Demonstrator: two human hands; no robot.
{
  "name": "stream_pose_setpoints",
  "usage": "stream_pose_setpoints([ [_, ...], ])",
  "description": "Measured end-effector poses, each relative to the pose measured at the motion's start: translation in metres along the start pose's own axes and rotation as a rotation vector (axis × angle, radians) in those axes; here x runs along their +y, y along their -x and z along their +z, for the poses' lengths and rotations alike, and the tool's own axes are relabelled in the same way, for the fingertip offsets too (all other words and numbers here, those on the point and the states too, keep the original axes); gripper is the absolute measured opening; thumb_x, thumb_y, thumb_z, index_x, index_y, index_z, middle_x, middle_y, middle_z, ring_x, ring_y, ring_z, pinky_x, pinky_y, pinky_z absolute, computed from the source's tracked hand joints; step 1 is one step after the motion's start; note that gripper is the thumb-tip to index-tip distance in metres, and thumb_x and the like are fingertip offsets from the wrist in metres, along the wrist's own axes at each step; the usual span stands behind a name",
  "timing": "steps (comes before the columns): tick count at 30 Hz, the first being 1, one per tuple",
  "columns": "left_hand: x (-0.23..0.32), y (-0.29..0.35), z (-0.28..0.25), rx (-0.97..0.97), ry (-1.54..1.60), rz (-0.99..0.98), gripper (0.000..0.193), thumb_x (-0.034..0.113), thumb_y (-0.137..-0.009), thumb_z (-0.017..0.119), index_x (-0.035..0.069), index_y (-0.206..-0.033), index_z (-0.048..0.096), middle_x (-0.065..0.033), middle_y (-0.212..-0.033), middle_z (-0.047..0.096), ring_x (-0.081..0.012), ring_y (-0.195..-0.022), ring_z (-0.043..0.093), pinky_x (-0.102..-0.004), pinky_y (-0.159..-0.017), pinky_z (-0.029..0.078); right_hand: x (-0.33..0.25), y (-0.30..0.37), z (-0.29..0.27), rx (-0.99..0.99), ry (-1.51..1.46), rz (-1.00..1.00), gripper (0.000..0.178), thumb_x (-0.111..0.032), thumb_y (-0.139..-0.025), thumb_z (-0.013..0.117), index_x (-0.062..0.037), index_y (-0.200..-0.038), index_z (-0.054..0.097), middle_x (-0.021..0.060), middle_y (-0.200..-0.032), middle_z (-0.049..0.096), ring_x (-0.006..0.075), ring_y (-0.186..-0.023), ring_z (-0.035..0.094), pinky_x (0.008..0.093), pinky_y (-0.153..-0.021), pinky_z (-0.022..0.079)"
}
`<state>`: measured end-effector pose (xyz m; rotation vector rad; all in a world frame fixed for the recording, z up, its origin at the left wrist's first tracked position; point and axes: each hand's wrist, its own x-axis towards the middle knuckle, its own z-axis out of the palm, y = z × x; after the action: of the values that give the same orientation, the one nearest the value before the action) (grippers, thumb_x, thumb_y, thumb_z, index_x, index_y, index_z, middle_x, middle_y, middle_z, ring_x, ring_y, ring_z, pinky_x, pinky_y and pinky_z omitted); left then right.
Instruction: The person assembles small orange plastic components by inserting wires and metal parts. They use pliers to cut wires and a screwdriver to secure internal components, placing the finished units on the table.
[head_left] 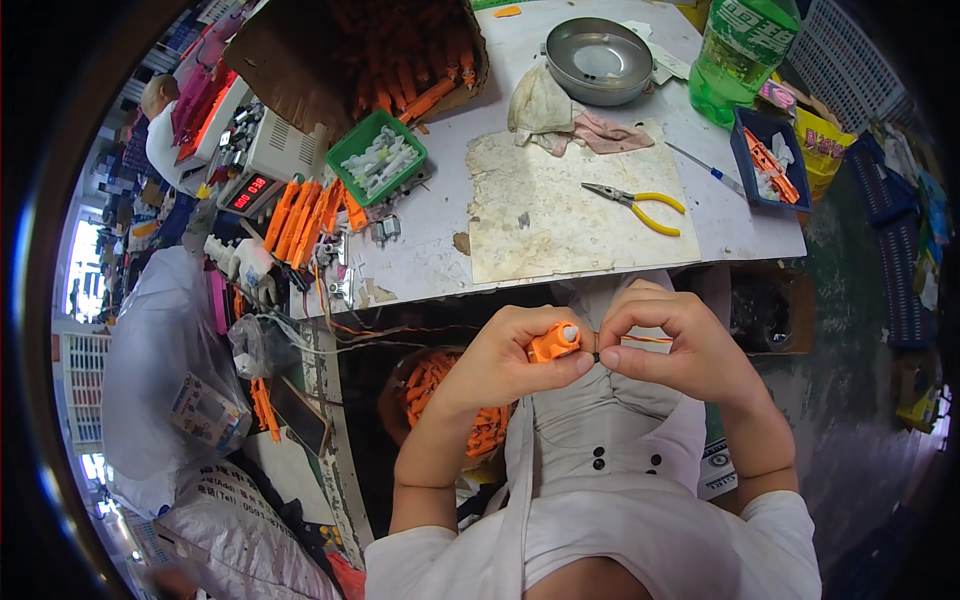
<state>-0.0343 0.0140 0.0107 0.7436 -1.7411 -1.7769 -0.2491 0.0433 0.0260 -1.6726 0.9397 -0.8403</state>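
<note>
Above my lap, in front of the table edge, my left hand point(512, 347) is closed around an orange plastic housing point(551, 345) with a white tip point(570, 333). Its thumb and forefinger meet my right hand point(672, 332) at a small dark piece point(596, 357). The right thumb and forefinger pinch at that same spot. Thin coloured wires point(645, 339) show in the gap of the right hand's curled fingers. How the wires join the dark piece is too small to tell.
On the table lie yellow-handled pliers point(645, 207), rags point(575, 125), a metal bowl point(600, 62) and a screwdriver point(708, 168). A green tray point(335, 165) of white parts stands by a carton point(290, 60) of orange pieces. A green bottle point(735, 60) and blue bin point(745, 165) are at right.
</note>
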Motion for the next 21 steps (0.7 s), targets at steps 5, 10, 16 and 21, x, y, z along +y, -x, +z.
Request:
stream_pose_setpoints([
  [5,-0.001,0.002,0.006,0.028,0.044,-0.078,0.012,0.011,-0.076,0.07,0.001,-0.078,0.063,-0.002,-0.072,0.058,-0.0085,-0.067,0.049,-0.0236,-0.062,0.038,-0.003,0.002,0.002,-0.012,0.02,-0.002,0.012,-0.014,-0.08,0.069,-0.0034,-0.083,0.065,0.005,-0.081,0.062,0.0192,-0.082,0.055,0.0308,-0.075,0.043],
  [10,0.0,-0.001,0.006,0.006,0.117,-0.069,0.013,0.011,-0.076,0.069,0.0,-0.078,0.063,-0.0023,-0.071,0.058,-0.0084,-0.066,0.049,-0.0237,-0.061,0.038,0.0,0.003,-0.002,-0.037,-0.052,-0.025,0.012,-0.015,-0.08,0.069,-0.0033,-0.084,0.065,0.0055,-0.081,0.062,0.0193,-0.082,0.056,0.0306,-0.075,0.043],
  [16,-0.001,-0.007,0.001,-0.036,0.116,-0.075,0.012,0.012,-0.079,0.07,0.002,-0.083,0.064,0.0007,-0.073,0.058,-0.0054,-0.068,0.049,-0.0213,-0.062,0.039,0.003,0.0,-0.006,-0.045,-0.081,0.001,0.011,-0.013,-0.08,0.069,-0.0034,-0.085,0.065,0.006,-0.082,0.062,0.0187,-0.083,0.056,0.0301,-0.076,0.043],
  [21,-0.021,0.02,-0.001,0.15,0.014,0.029,0.019,0.014,-0.083,0.068,0.002,-0.096,0.063,-0.0001,-0.082,0.063,-0.0045,-0.078,0.053,-0.0217,-0.069,0.045,0.006,-0.009,0.018,0.029,-0.016,-0.003,0.01,-0.007,-0.076,0.068,-0.0012,-0.082,0.063,0.0066,-0.082,0.062,0.0188,-0.082,0.057,0.0289,-0.076,0.043],
])
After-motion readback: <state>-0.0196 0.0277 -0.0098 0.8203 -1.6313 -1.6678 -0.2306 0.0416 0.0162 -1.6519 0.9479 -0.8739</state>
